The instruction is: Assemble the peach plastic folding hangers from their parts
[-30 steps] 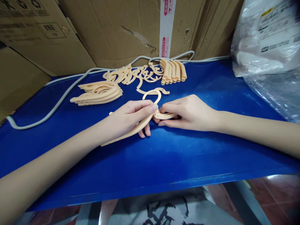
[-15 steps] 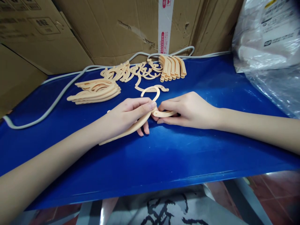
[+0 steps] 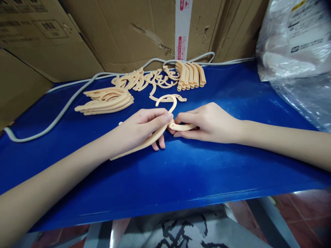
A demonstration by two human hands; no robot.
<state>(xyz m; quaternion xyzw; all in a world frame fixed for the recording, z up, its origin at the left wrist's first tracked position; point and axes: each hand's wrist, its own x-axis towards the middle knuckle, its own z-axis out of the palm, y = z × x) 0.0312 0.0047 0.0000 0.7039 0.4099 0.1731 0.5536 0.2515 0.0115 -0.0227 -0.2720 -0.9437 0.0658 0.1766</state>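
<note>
Hanger [image 3: 129,151] lies mid-tabletop [image 3: 193,165], prob. half-joined. Left hand [image 3: 139,129] grip pinches it below the hook [image 3: 167,97]; right hand [image 3: 209,122] grip pinches short arm [image 3: 183,126] at the joint, not seated afaict. Stack [image 3: 106,101] lies left. Loose hooks [image 3: 147,81] + arm bundle [image 3: 190,74] at back, unassembled.

**Our tally, kind by kind**

Two hands, left hand [image 3: 139,129] and right hand [image 3: 209,122], share one peach hanger [image 3: 134,146]. Behind, we find one flat stack of hanger arms [image 3: 106,101], one upright row [image 3: 190,75] of five or six pieces, hooks [image 3: 144,80] too tangled to count, one white cable [image 3: 232,61], and one plastic bag [image 3: 297,41].
</note>
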